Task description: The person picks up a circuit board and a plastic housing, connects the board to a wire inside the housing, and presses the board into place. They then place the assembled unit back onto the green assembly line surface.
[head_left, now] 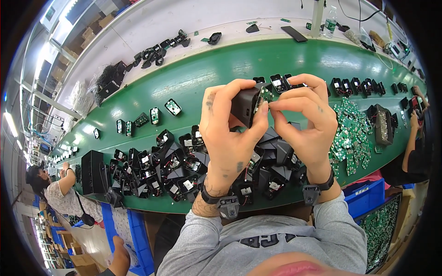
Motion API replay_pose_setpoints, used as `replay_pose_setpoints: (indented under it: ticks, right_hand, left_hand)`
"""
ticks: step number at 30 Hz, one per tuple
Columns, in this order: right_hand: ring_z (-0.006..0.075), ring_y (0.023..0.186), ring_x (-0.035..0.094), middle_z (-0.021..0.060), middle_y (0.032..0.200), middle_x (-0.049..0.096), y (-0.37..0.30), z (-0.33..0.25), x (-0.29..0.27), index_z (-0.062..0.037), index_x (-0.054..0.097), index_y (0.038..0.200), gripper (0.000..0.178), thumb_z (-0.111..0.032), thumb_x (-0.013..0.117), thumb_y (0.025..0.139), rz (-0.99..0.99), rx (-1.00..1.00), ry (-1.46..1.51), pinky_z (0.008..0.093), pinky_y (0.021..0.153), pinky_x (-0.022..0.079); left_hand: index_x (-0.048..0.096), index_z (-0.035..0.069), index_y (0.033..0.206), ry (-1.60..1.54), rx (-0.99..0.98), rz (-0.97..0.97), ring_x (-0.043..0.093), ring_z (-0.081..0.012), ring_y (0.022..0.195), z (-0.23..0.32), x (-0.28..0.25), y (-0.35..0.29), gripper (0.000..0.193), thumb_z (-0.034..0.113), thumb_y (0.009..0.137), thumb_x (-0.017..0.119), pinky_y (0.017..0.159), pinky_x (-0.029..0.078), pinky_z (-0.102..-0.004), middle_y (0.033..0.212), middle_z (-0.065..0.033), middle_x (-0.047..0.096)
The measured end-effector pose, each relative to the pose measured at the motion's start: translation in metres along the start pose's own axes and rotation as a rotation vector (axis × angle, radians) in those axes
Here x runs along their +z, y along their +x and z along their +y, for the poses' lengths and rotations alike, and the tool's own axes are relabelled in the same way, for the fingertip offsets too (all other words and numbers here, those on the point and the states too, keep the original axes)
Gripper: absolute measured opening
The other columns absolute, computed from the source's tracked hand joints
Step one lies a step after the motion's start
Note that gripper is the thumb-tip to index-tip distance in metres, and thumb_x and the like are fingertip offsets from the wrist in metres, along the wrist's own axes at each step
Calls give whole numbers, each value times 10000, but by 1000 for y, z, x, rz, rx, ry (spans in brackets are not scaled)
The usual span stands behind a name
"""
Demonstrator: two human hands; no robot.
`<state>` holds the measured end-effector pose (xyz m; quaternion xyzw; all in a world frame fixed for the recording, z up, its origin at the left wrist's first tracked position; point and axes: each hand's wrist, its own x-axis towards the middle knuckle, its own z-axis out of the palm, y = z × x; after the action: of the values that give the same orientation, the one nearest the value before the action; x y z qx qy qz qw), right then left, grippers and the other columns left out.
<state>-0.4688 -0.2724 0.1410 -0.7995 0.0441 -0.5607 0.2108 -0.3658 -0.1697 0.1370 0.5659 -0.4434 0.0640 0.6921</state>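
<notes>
Fingers of the left hand (230, 124) are wrapping a small black housing (246, 105) above the green belt (207, 73); the right hand (306, 119) is pinching its green circuit board (266, 94), which probably wants gentle edge grips, being light, rigid and fragile.

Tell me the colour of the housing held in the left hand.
Black. The housing, gripped by the left hand, shows best in the head view.

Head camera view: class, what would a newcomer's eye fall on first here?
First, the two hands at centre: the left hand grips a black plastic housing while the right hand pinches a small green circuit board at its opening. Below them lies a heap of black housings on the green table, with a pile of green boards at right.
</notes>
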Motion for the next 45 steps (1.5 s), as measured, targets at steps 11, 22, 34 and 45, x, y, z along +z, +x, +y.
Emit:
replay_pose_setpoints:
  ticks: [11,22,34,45]
  right_hand:
    - [224,926,553,-10,762,635,-2,0,0,-82,625,760,205,14,699,595,8,143,68,337,784,444]
    - [160,917,537,54,895,521,1,-1,-19,-28,497,813,264,70,641,614,-256,295,52,283,812,443]
    - [167,984,556,50,820,645,1,-2,-23,-19,623,778,206,99,682,619,-151,334,274,291,843,432]
    - [225,989,572,5,773,669,4,-4,-16,-54,681,744,147,34,685,625,-107,209,150,330,840,448]
  left_hand:
    - [610,-2,1066,151,68,-66,582,-100,807,3,0,1,326,-44,752,684,602,528,-217,969,-49,518]
    - [665,94,1005,443,354,-235,588,-239,754,-1,0,3,430,19,595,770,611,516,-314,887,-93,555]
    - [604,-6,1104,-86,-128,-164,613,-94,701,4,2,0,321,-53,789,644,538,516,-220,943,-33,551]
    - [556,-25,1167,-130,-175,-145,607,-93,601,3,1,-2,347,-26,828,630,515,487,-200,871,-70,621]
